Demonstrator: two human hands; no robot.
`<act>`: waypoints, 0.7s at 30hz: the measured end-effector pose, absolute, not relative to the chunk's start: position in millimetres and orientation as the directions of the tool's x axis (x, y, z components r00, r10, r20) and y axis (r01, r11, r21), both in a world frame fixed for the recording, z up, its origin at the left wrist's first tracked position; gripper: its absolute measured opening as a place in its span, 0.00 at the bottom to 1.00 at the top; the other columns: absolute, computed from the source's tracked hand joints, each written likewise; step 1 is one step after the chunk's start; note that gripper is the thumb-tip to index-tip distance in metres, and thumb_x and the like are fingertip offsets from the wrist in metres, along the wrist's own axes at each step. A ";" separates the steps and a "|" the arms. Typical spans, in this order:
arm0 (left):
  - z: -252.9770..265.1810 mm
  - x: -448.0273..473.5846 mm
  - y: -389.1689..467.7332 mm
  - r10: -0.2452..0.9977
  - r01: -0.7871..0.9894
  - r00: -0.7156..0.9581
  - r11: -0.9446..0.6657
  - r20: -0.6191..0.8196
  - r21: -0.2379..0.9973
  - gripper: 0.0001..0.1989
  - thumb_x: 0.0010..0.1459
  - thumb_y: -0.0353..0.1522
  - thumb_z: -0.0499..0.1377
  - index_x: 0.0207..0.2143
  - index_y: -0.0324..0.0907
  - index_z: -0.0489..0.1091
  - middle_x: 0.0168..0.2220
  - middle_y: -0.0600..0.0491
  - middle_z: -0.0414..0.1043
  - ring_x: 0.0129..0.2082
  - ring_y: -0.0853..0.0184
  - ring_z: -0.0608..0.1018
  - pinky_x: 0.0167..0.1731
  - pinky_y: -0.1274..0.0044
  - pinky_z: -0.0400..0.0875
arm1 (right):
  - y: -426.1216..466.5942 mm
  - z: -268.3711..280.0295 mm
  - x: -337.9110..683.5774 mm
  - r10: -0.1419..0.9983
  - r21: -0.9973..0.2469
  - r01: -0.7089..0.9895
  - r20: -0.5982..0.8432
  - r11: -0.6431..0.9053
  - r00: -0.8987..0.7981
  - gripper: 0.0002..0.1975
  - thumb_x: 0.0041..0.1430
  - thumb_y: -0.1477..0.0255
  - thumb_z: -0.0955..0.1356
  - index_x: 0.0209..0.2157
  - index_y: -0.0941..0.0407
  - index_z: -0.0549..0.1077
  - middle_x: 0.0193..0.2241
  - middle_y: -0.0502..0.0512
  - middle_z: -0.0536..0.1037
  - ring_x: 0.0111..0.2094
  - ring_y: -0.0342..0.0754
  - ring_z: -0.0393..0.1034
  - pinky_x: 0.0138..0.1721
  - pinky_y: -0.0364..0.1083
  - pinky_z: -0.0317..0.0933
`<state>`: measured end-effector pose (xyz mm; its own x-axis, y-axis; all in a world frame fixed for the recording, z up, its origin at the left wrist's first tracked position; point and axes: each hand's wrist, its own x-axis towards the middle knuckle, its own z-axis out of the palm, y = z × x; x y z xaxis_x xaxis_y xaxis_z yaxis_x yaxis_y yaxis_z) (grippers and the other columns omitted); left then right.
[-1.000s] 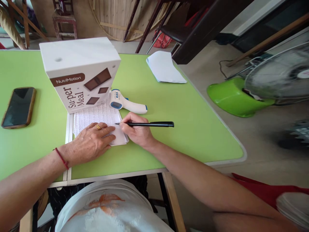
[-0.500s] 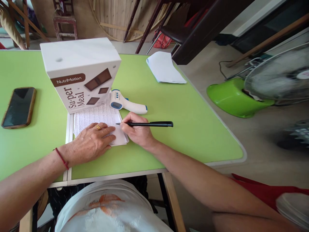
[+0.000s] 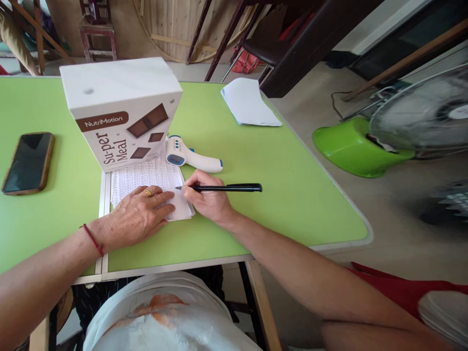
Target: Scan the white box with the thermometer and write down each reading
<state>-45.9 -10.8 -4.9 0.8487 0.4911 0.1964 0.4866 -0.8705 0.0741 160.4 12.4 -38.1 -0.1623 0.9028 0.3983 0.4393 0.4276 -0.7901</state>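
Under my left hand (image 3: 141, 214) lies a small stack of paper (image 3: 146, 174) covered in rows of handwriting; the fingers stretch flat across its lower part. A black pen (image 3: 230, 187) is pinched in my right hand (image 3: 209, 197), its tip at the right side of the top sheet, close to the left fingertips. The far end of the paper goes under or behind a white box (image 3: 124, 117) printed "NutriMotion Su-per Meal". Just beyond the right hand, a white and blue infrared thermometer (image 3: 195, 157) rests partly at the paper's edge.
A smartphone (image 3: 28, 162) lies on the left of the green table (image 3: 292, 195). Folded white paper (image 3: 248, 101) sits near the far right edge. Off the table's right side stand a green stool (image 3: 358, 148) and a fan (image 3: 431, 107). A dark red stool (image 3: 97, 36) is behind.
Hardly anything differs: both hands, the pen and the paper keep their places. The whole view has shifted very slightly.
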 end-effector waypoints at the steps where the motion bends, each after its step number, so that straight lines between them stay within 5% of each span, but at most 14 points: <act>1: -4.8 -46.0 -10.9 0.492 0.487 0.848 -0.870 0.196 0.077 0.09 0.64 0.31 0.55 0.43 0.38 0.71 0.53 0.45 0.70 0.49 0.56 0.71 0.46 0.65 0.70 | 12.3 -38.2 160.5 0.903 -0.789 0.440 0.396 0.428 -0.168 0.06 0.48 0.75 0.64 0.21 0.54 0.62 0.16 0.44 0.66 0.18 0.39 0.56 0.19 0.40 0.52; 9: -5.6 -46.4 -10.4 0.492 0.482 0.851 -0.871 0.186 0.096 0.09 0.64 0.30 0.54 0.44 0.38 0.71 0.54 0.45 0.69 0.50 0.56 0.71 0.47 0.65 0.70 | 12.6 -35.7 164.0 0.875 -0.743 0.497 0.478 0.448 -0.074 0.05 0.47 0.77 0.66 0.22 0.53 0.64 0.16 0.43 0.66 0.17 0.39 0.57 0.19 0.41 0.54; 14: -3.6 -48.8 -8.2 0.454 0.431 0.858 -0.891 0.239 0.144 0.11 0.66 0.35 0.53 0.38 0.38 0.71 0.47 0.45 0.73 0.45 0.57 0.73 0.42 0.66 0.71 | 16.3 -34.4 177.0 0.763 -0.549 0.620 0.633 0.560 -0.130 0.06 0.49 0.79 0.66 0.28 0.53 0.71 0.23 0.49 0.73 0.23 0.43 0.65 0.24 0.43 0.61; 18: 9.5 -58.0 -4.0 0.480 0.433 0.707 -0.874 0.519 0.219 0.15 0.68 0.34 0.48 0.28 0.40 0.63 0.28 0.51 0.70 0.29 0.66 0.72 0.32 0.70 0.70 | 15.1 -36.5 184.5 0.729 -0.346 0.753 0.637 0.560 -0.249 0.08 0.50 0.80 0.66 0.26 0.54 0.74 0.24 0.51 0.74 0.24 0.44 0.66 0.24 0.44 0.59; 21: 19.0 -71.6 4.5 0.417 0.588 0.326 -0.792 0.848 0.164 0.10 0.66 0.36 0.50 0.31 0.42 0.60 0.31 0.52 0.66 0.34 0.66 0.72 0.34 0.69 0.69 | 13.2 -38.6 187.4 0.699 -0.214 0.784 0.624 0.582 -0.349 0.09 0.49 0.81 0.66 0.27 0.54 0.75 0.24 0.51 0.74 0.26 0.45 0.66 0.26 0.45 0.57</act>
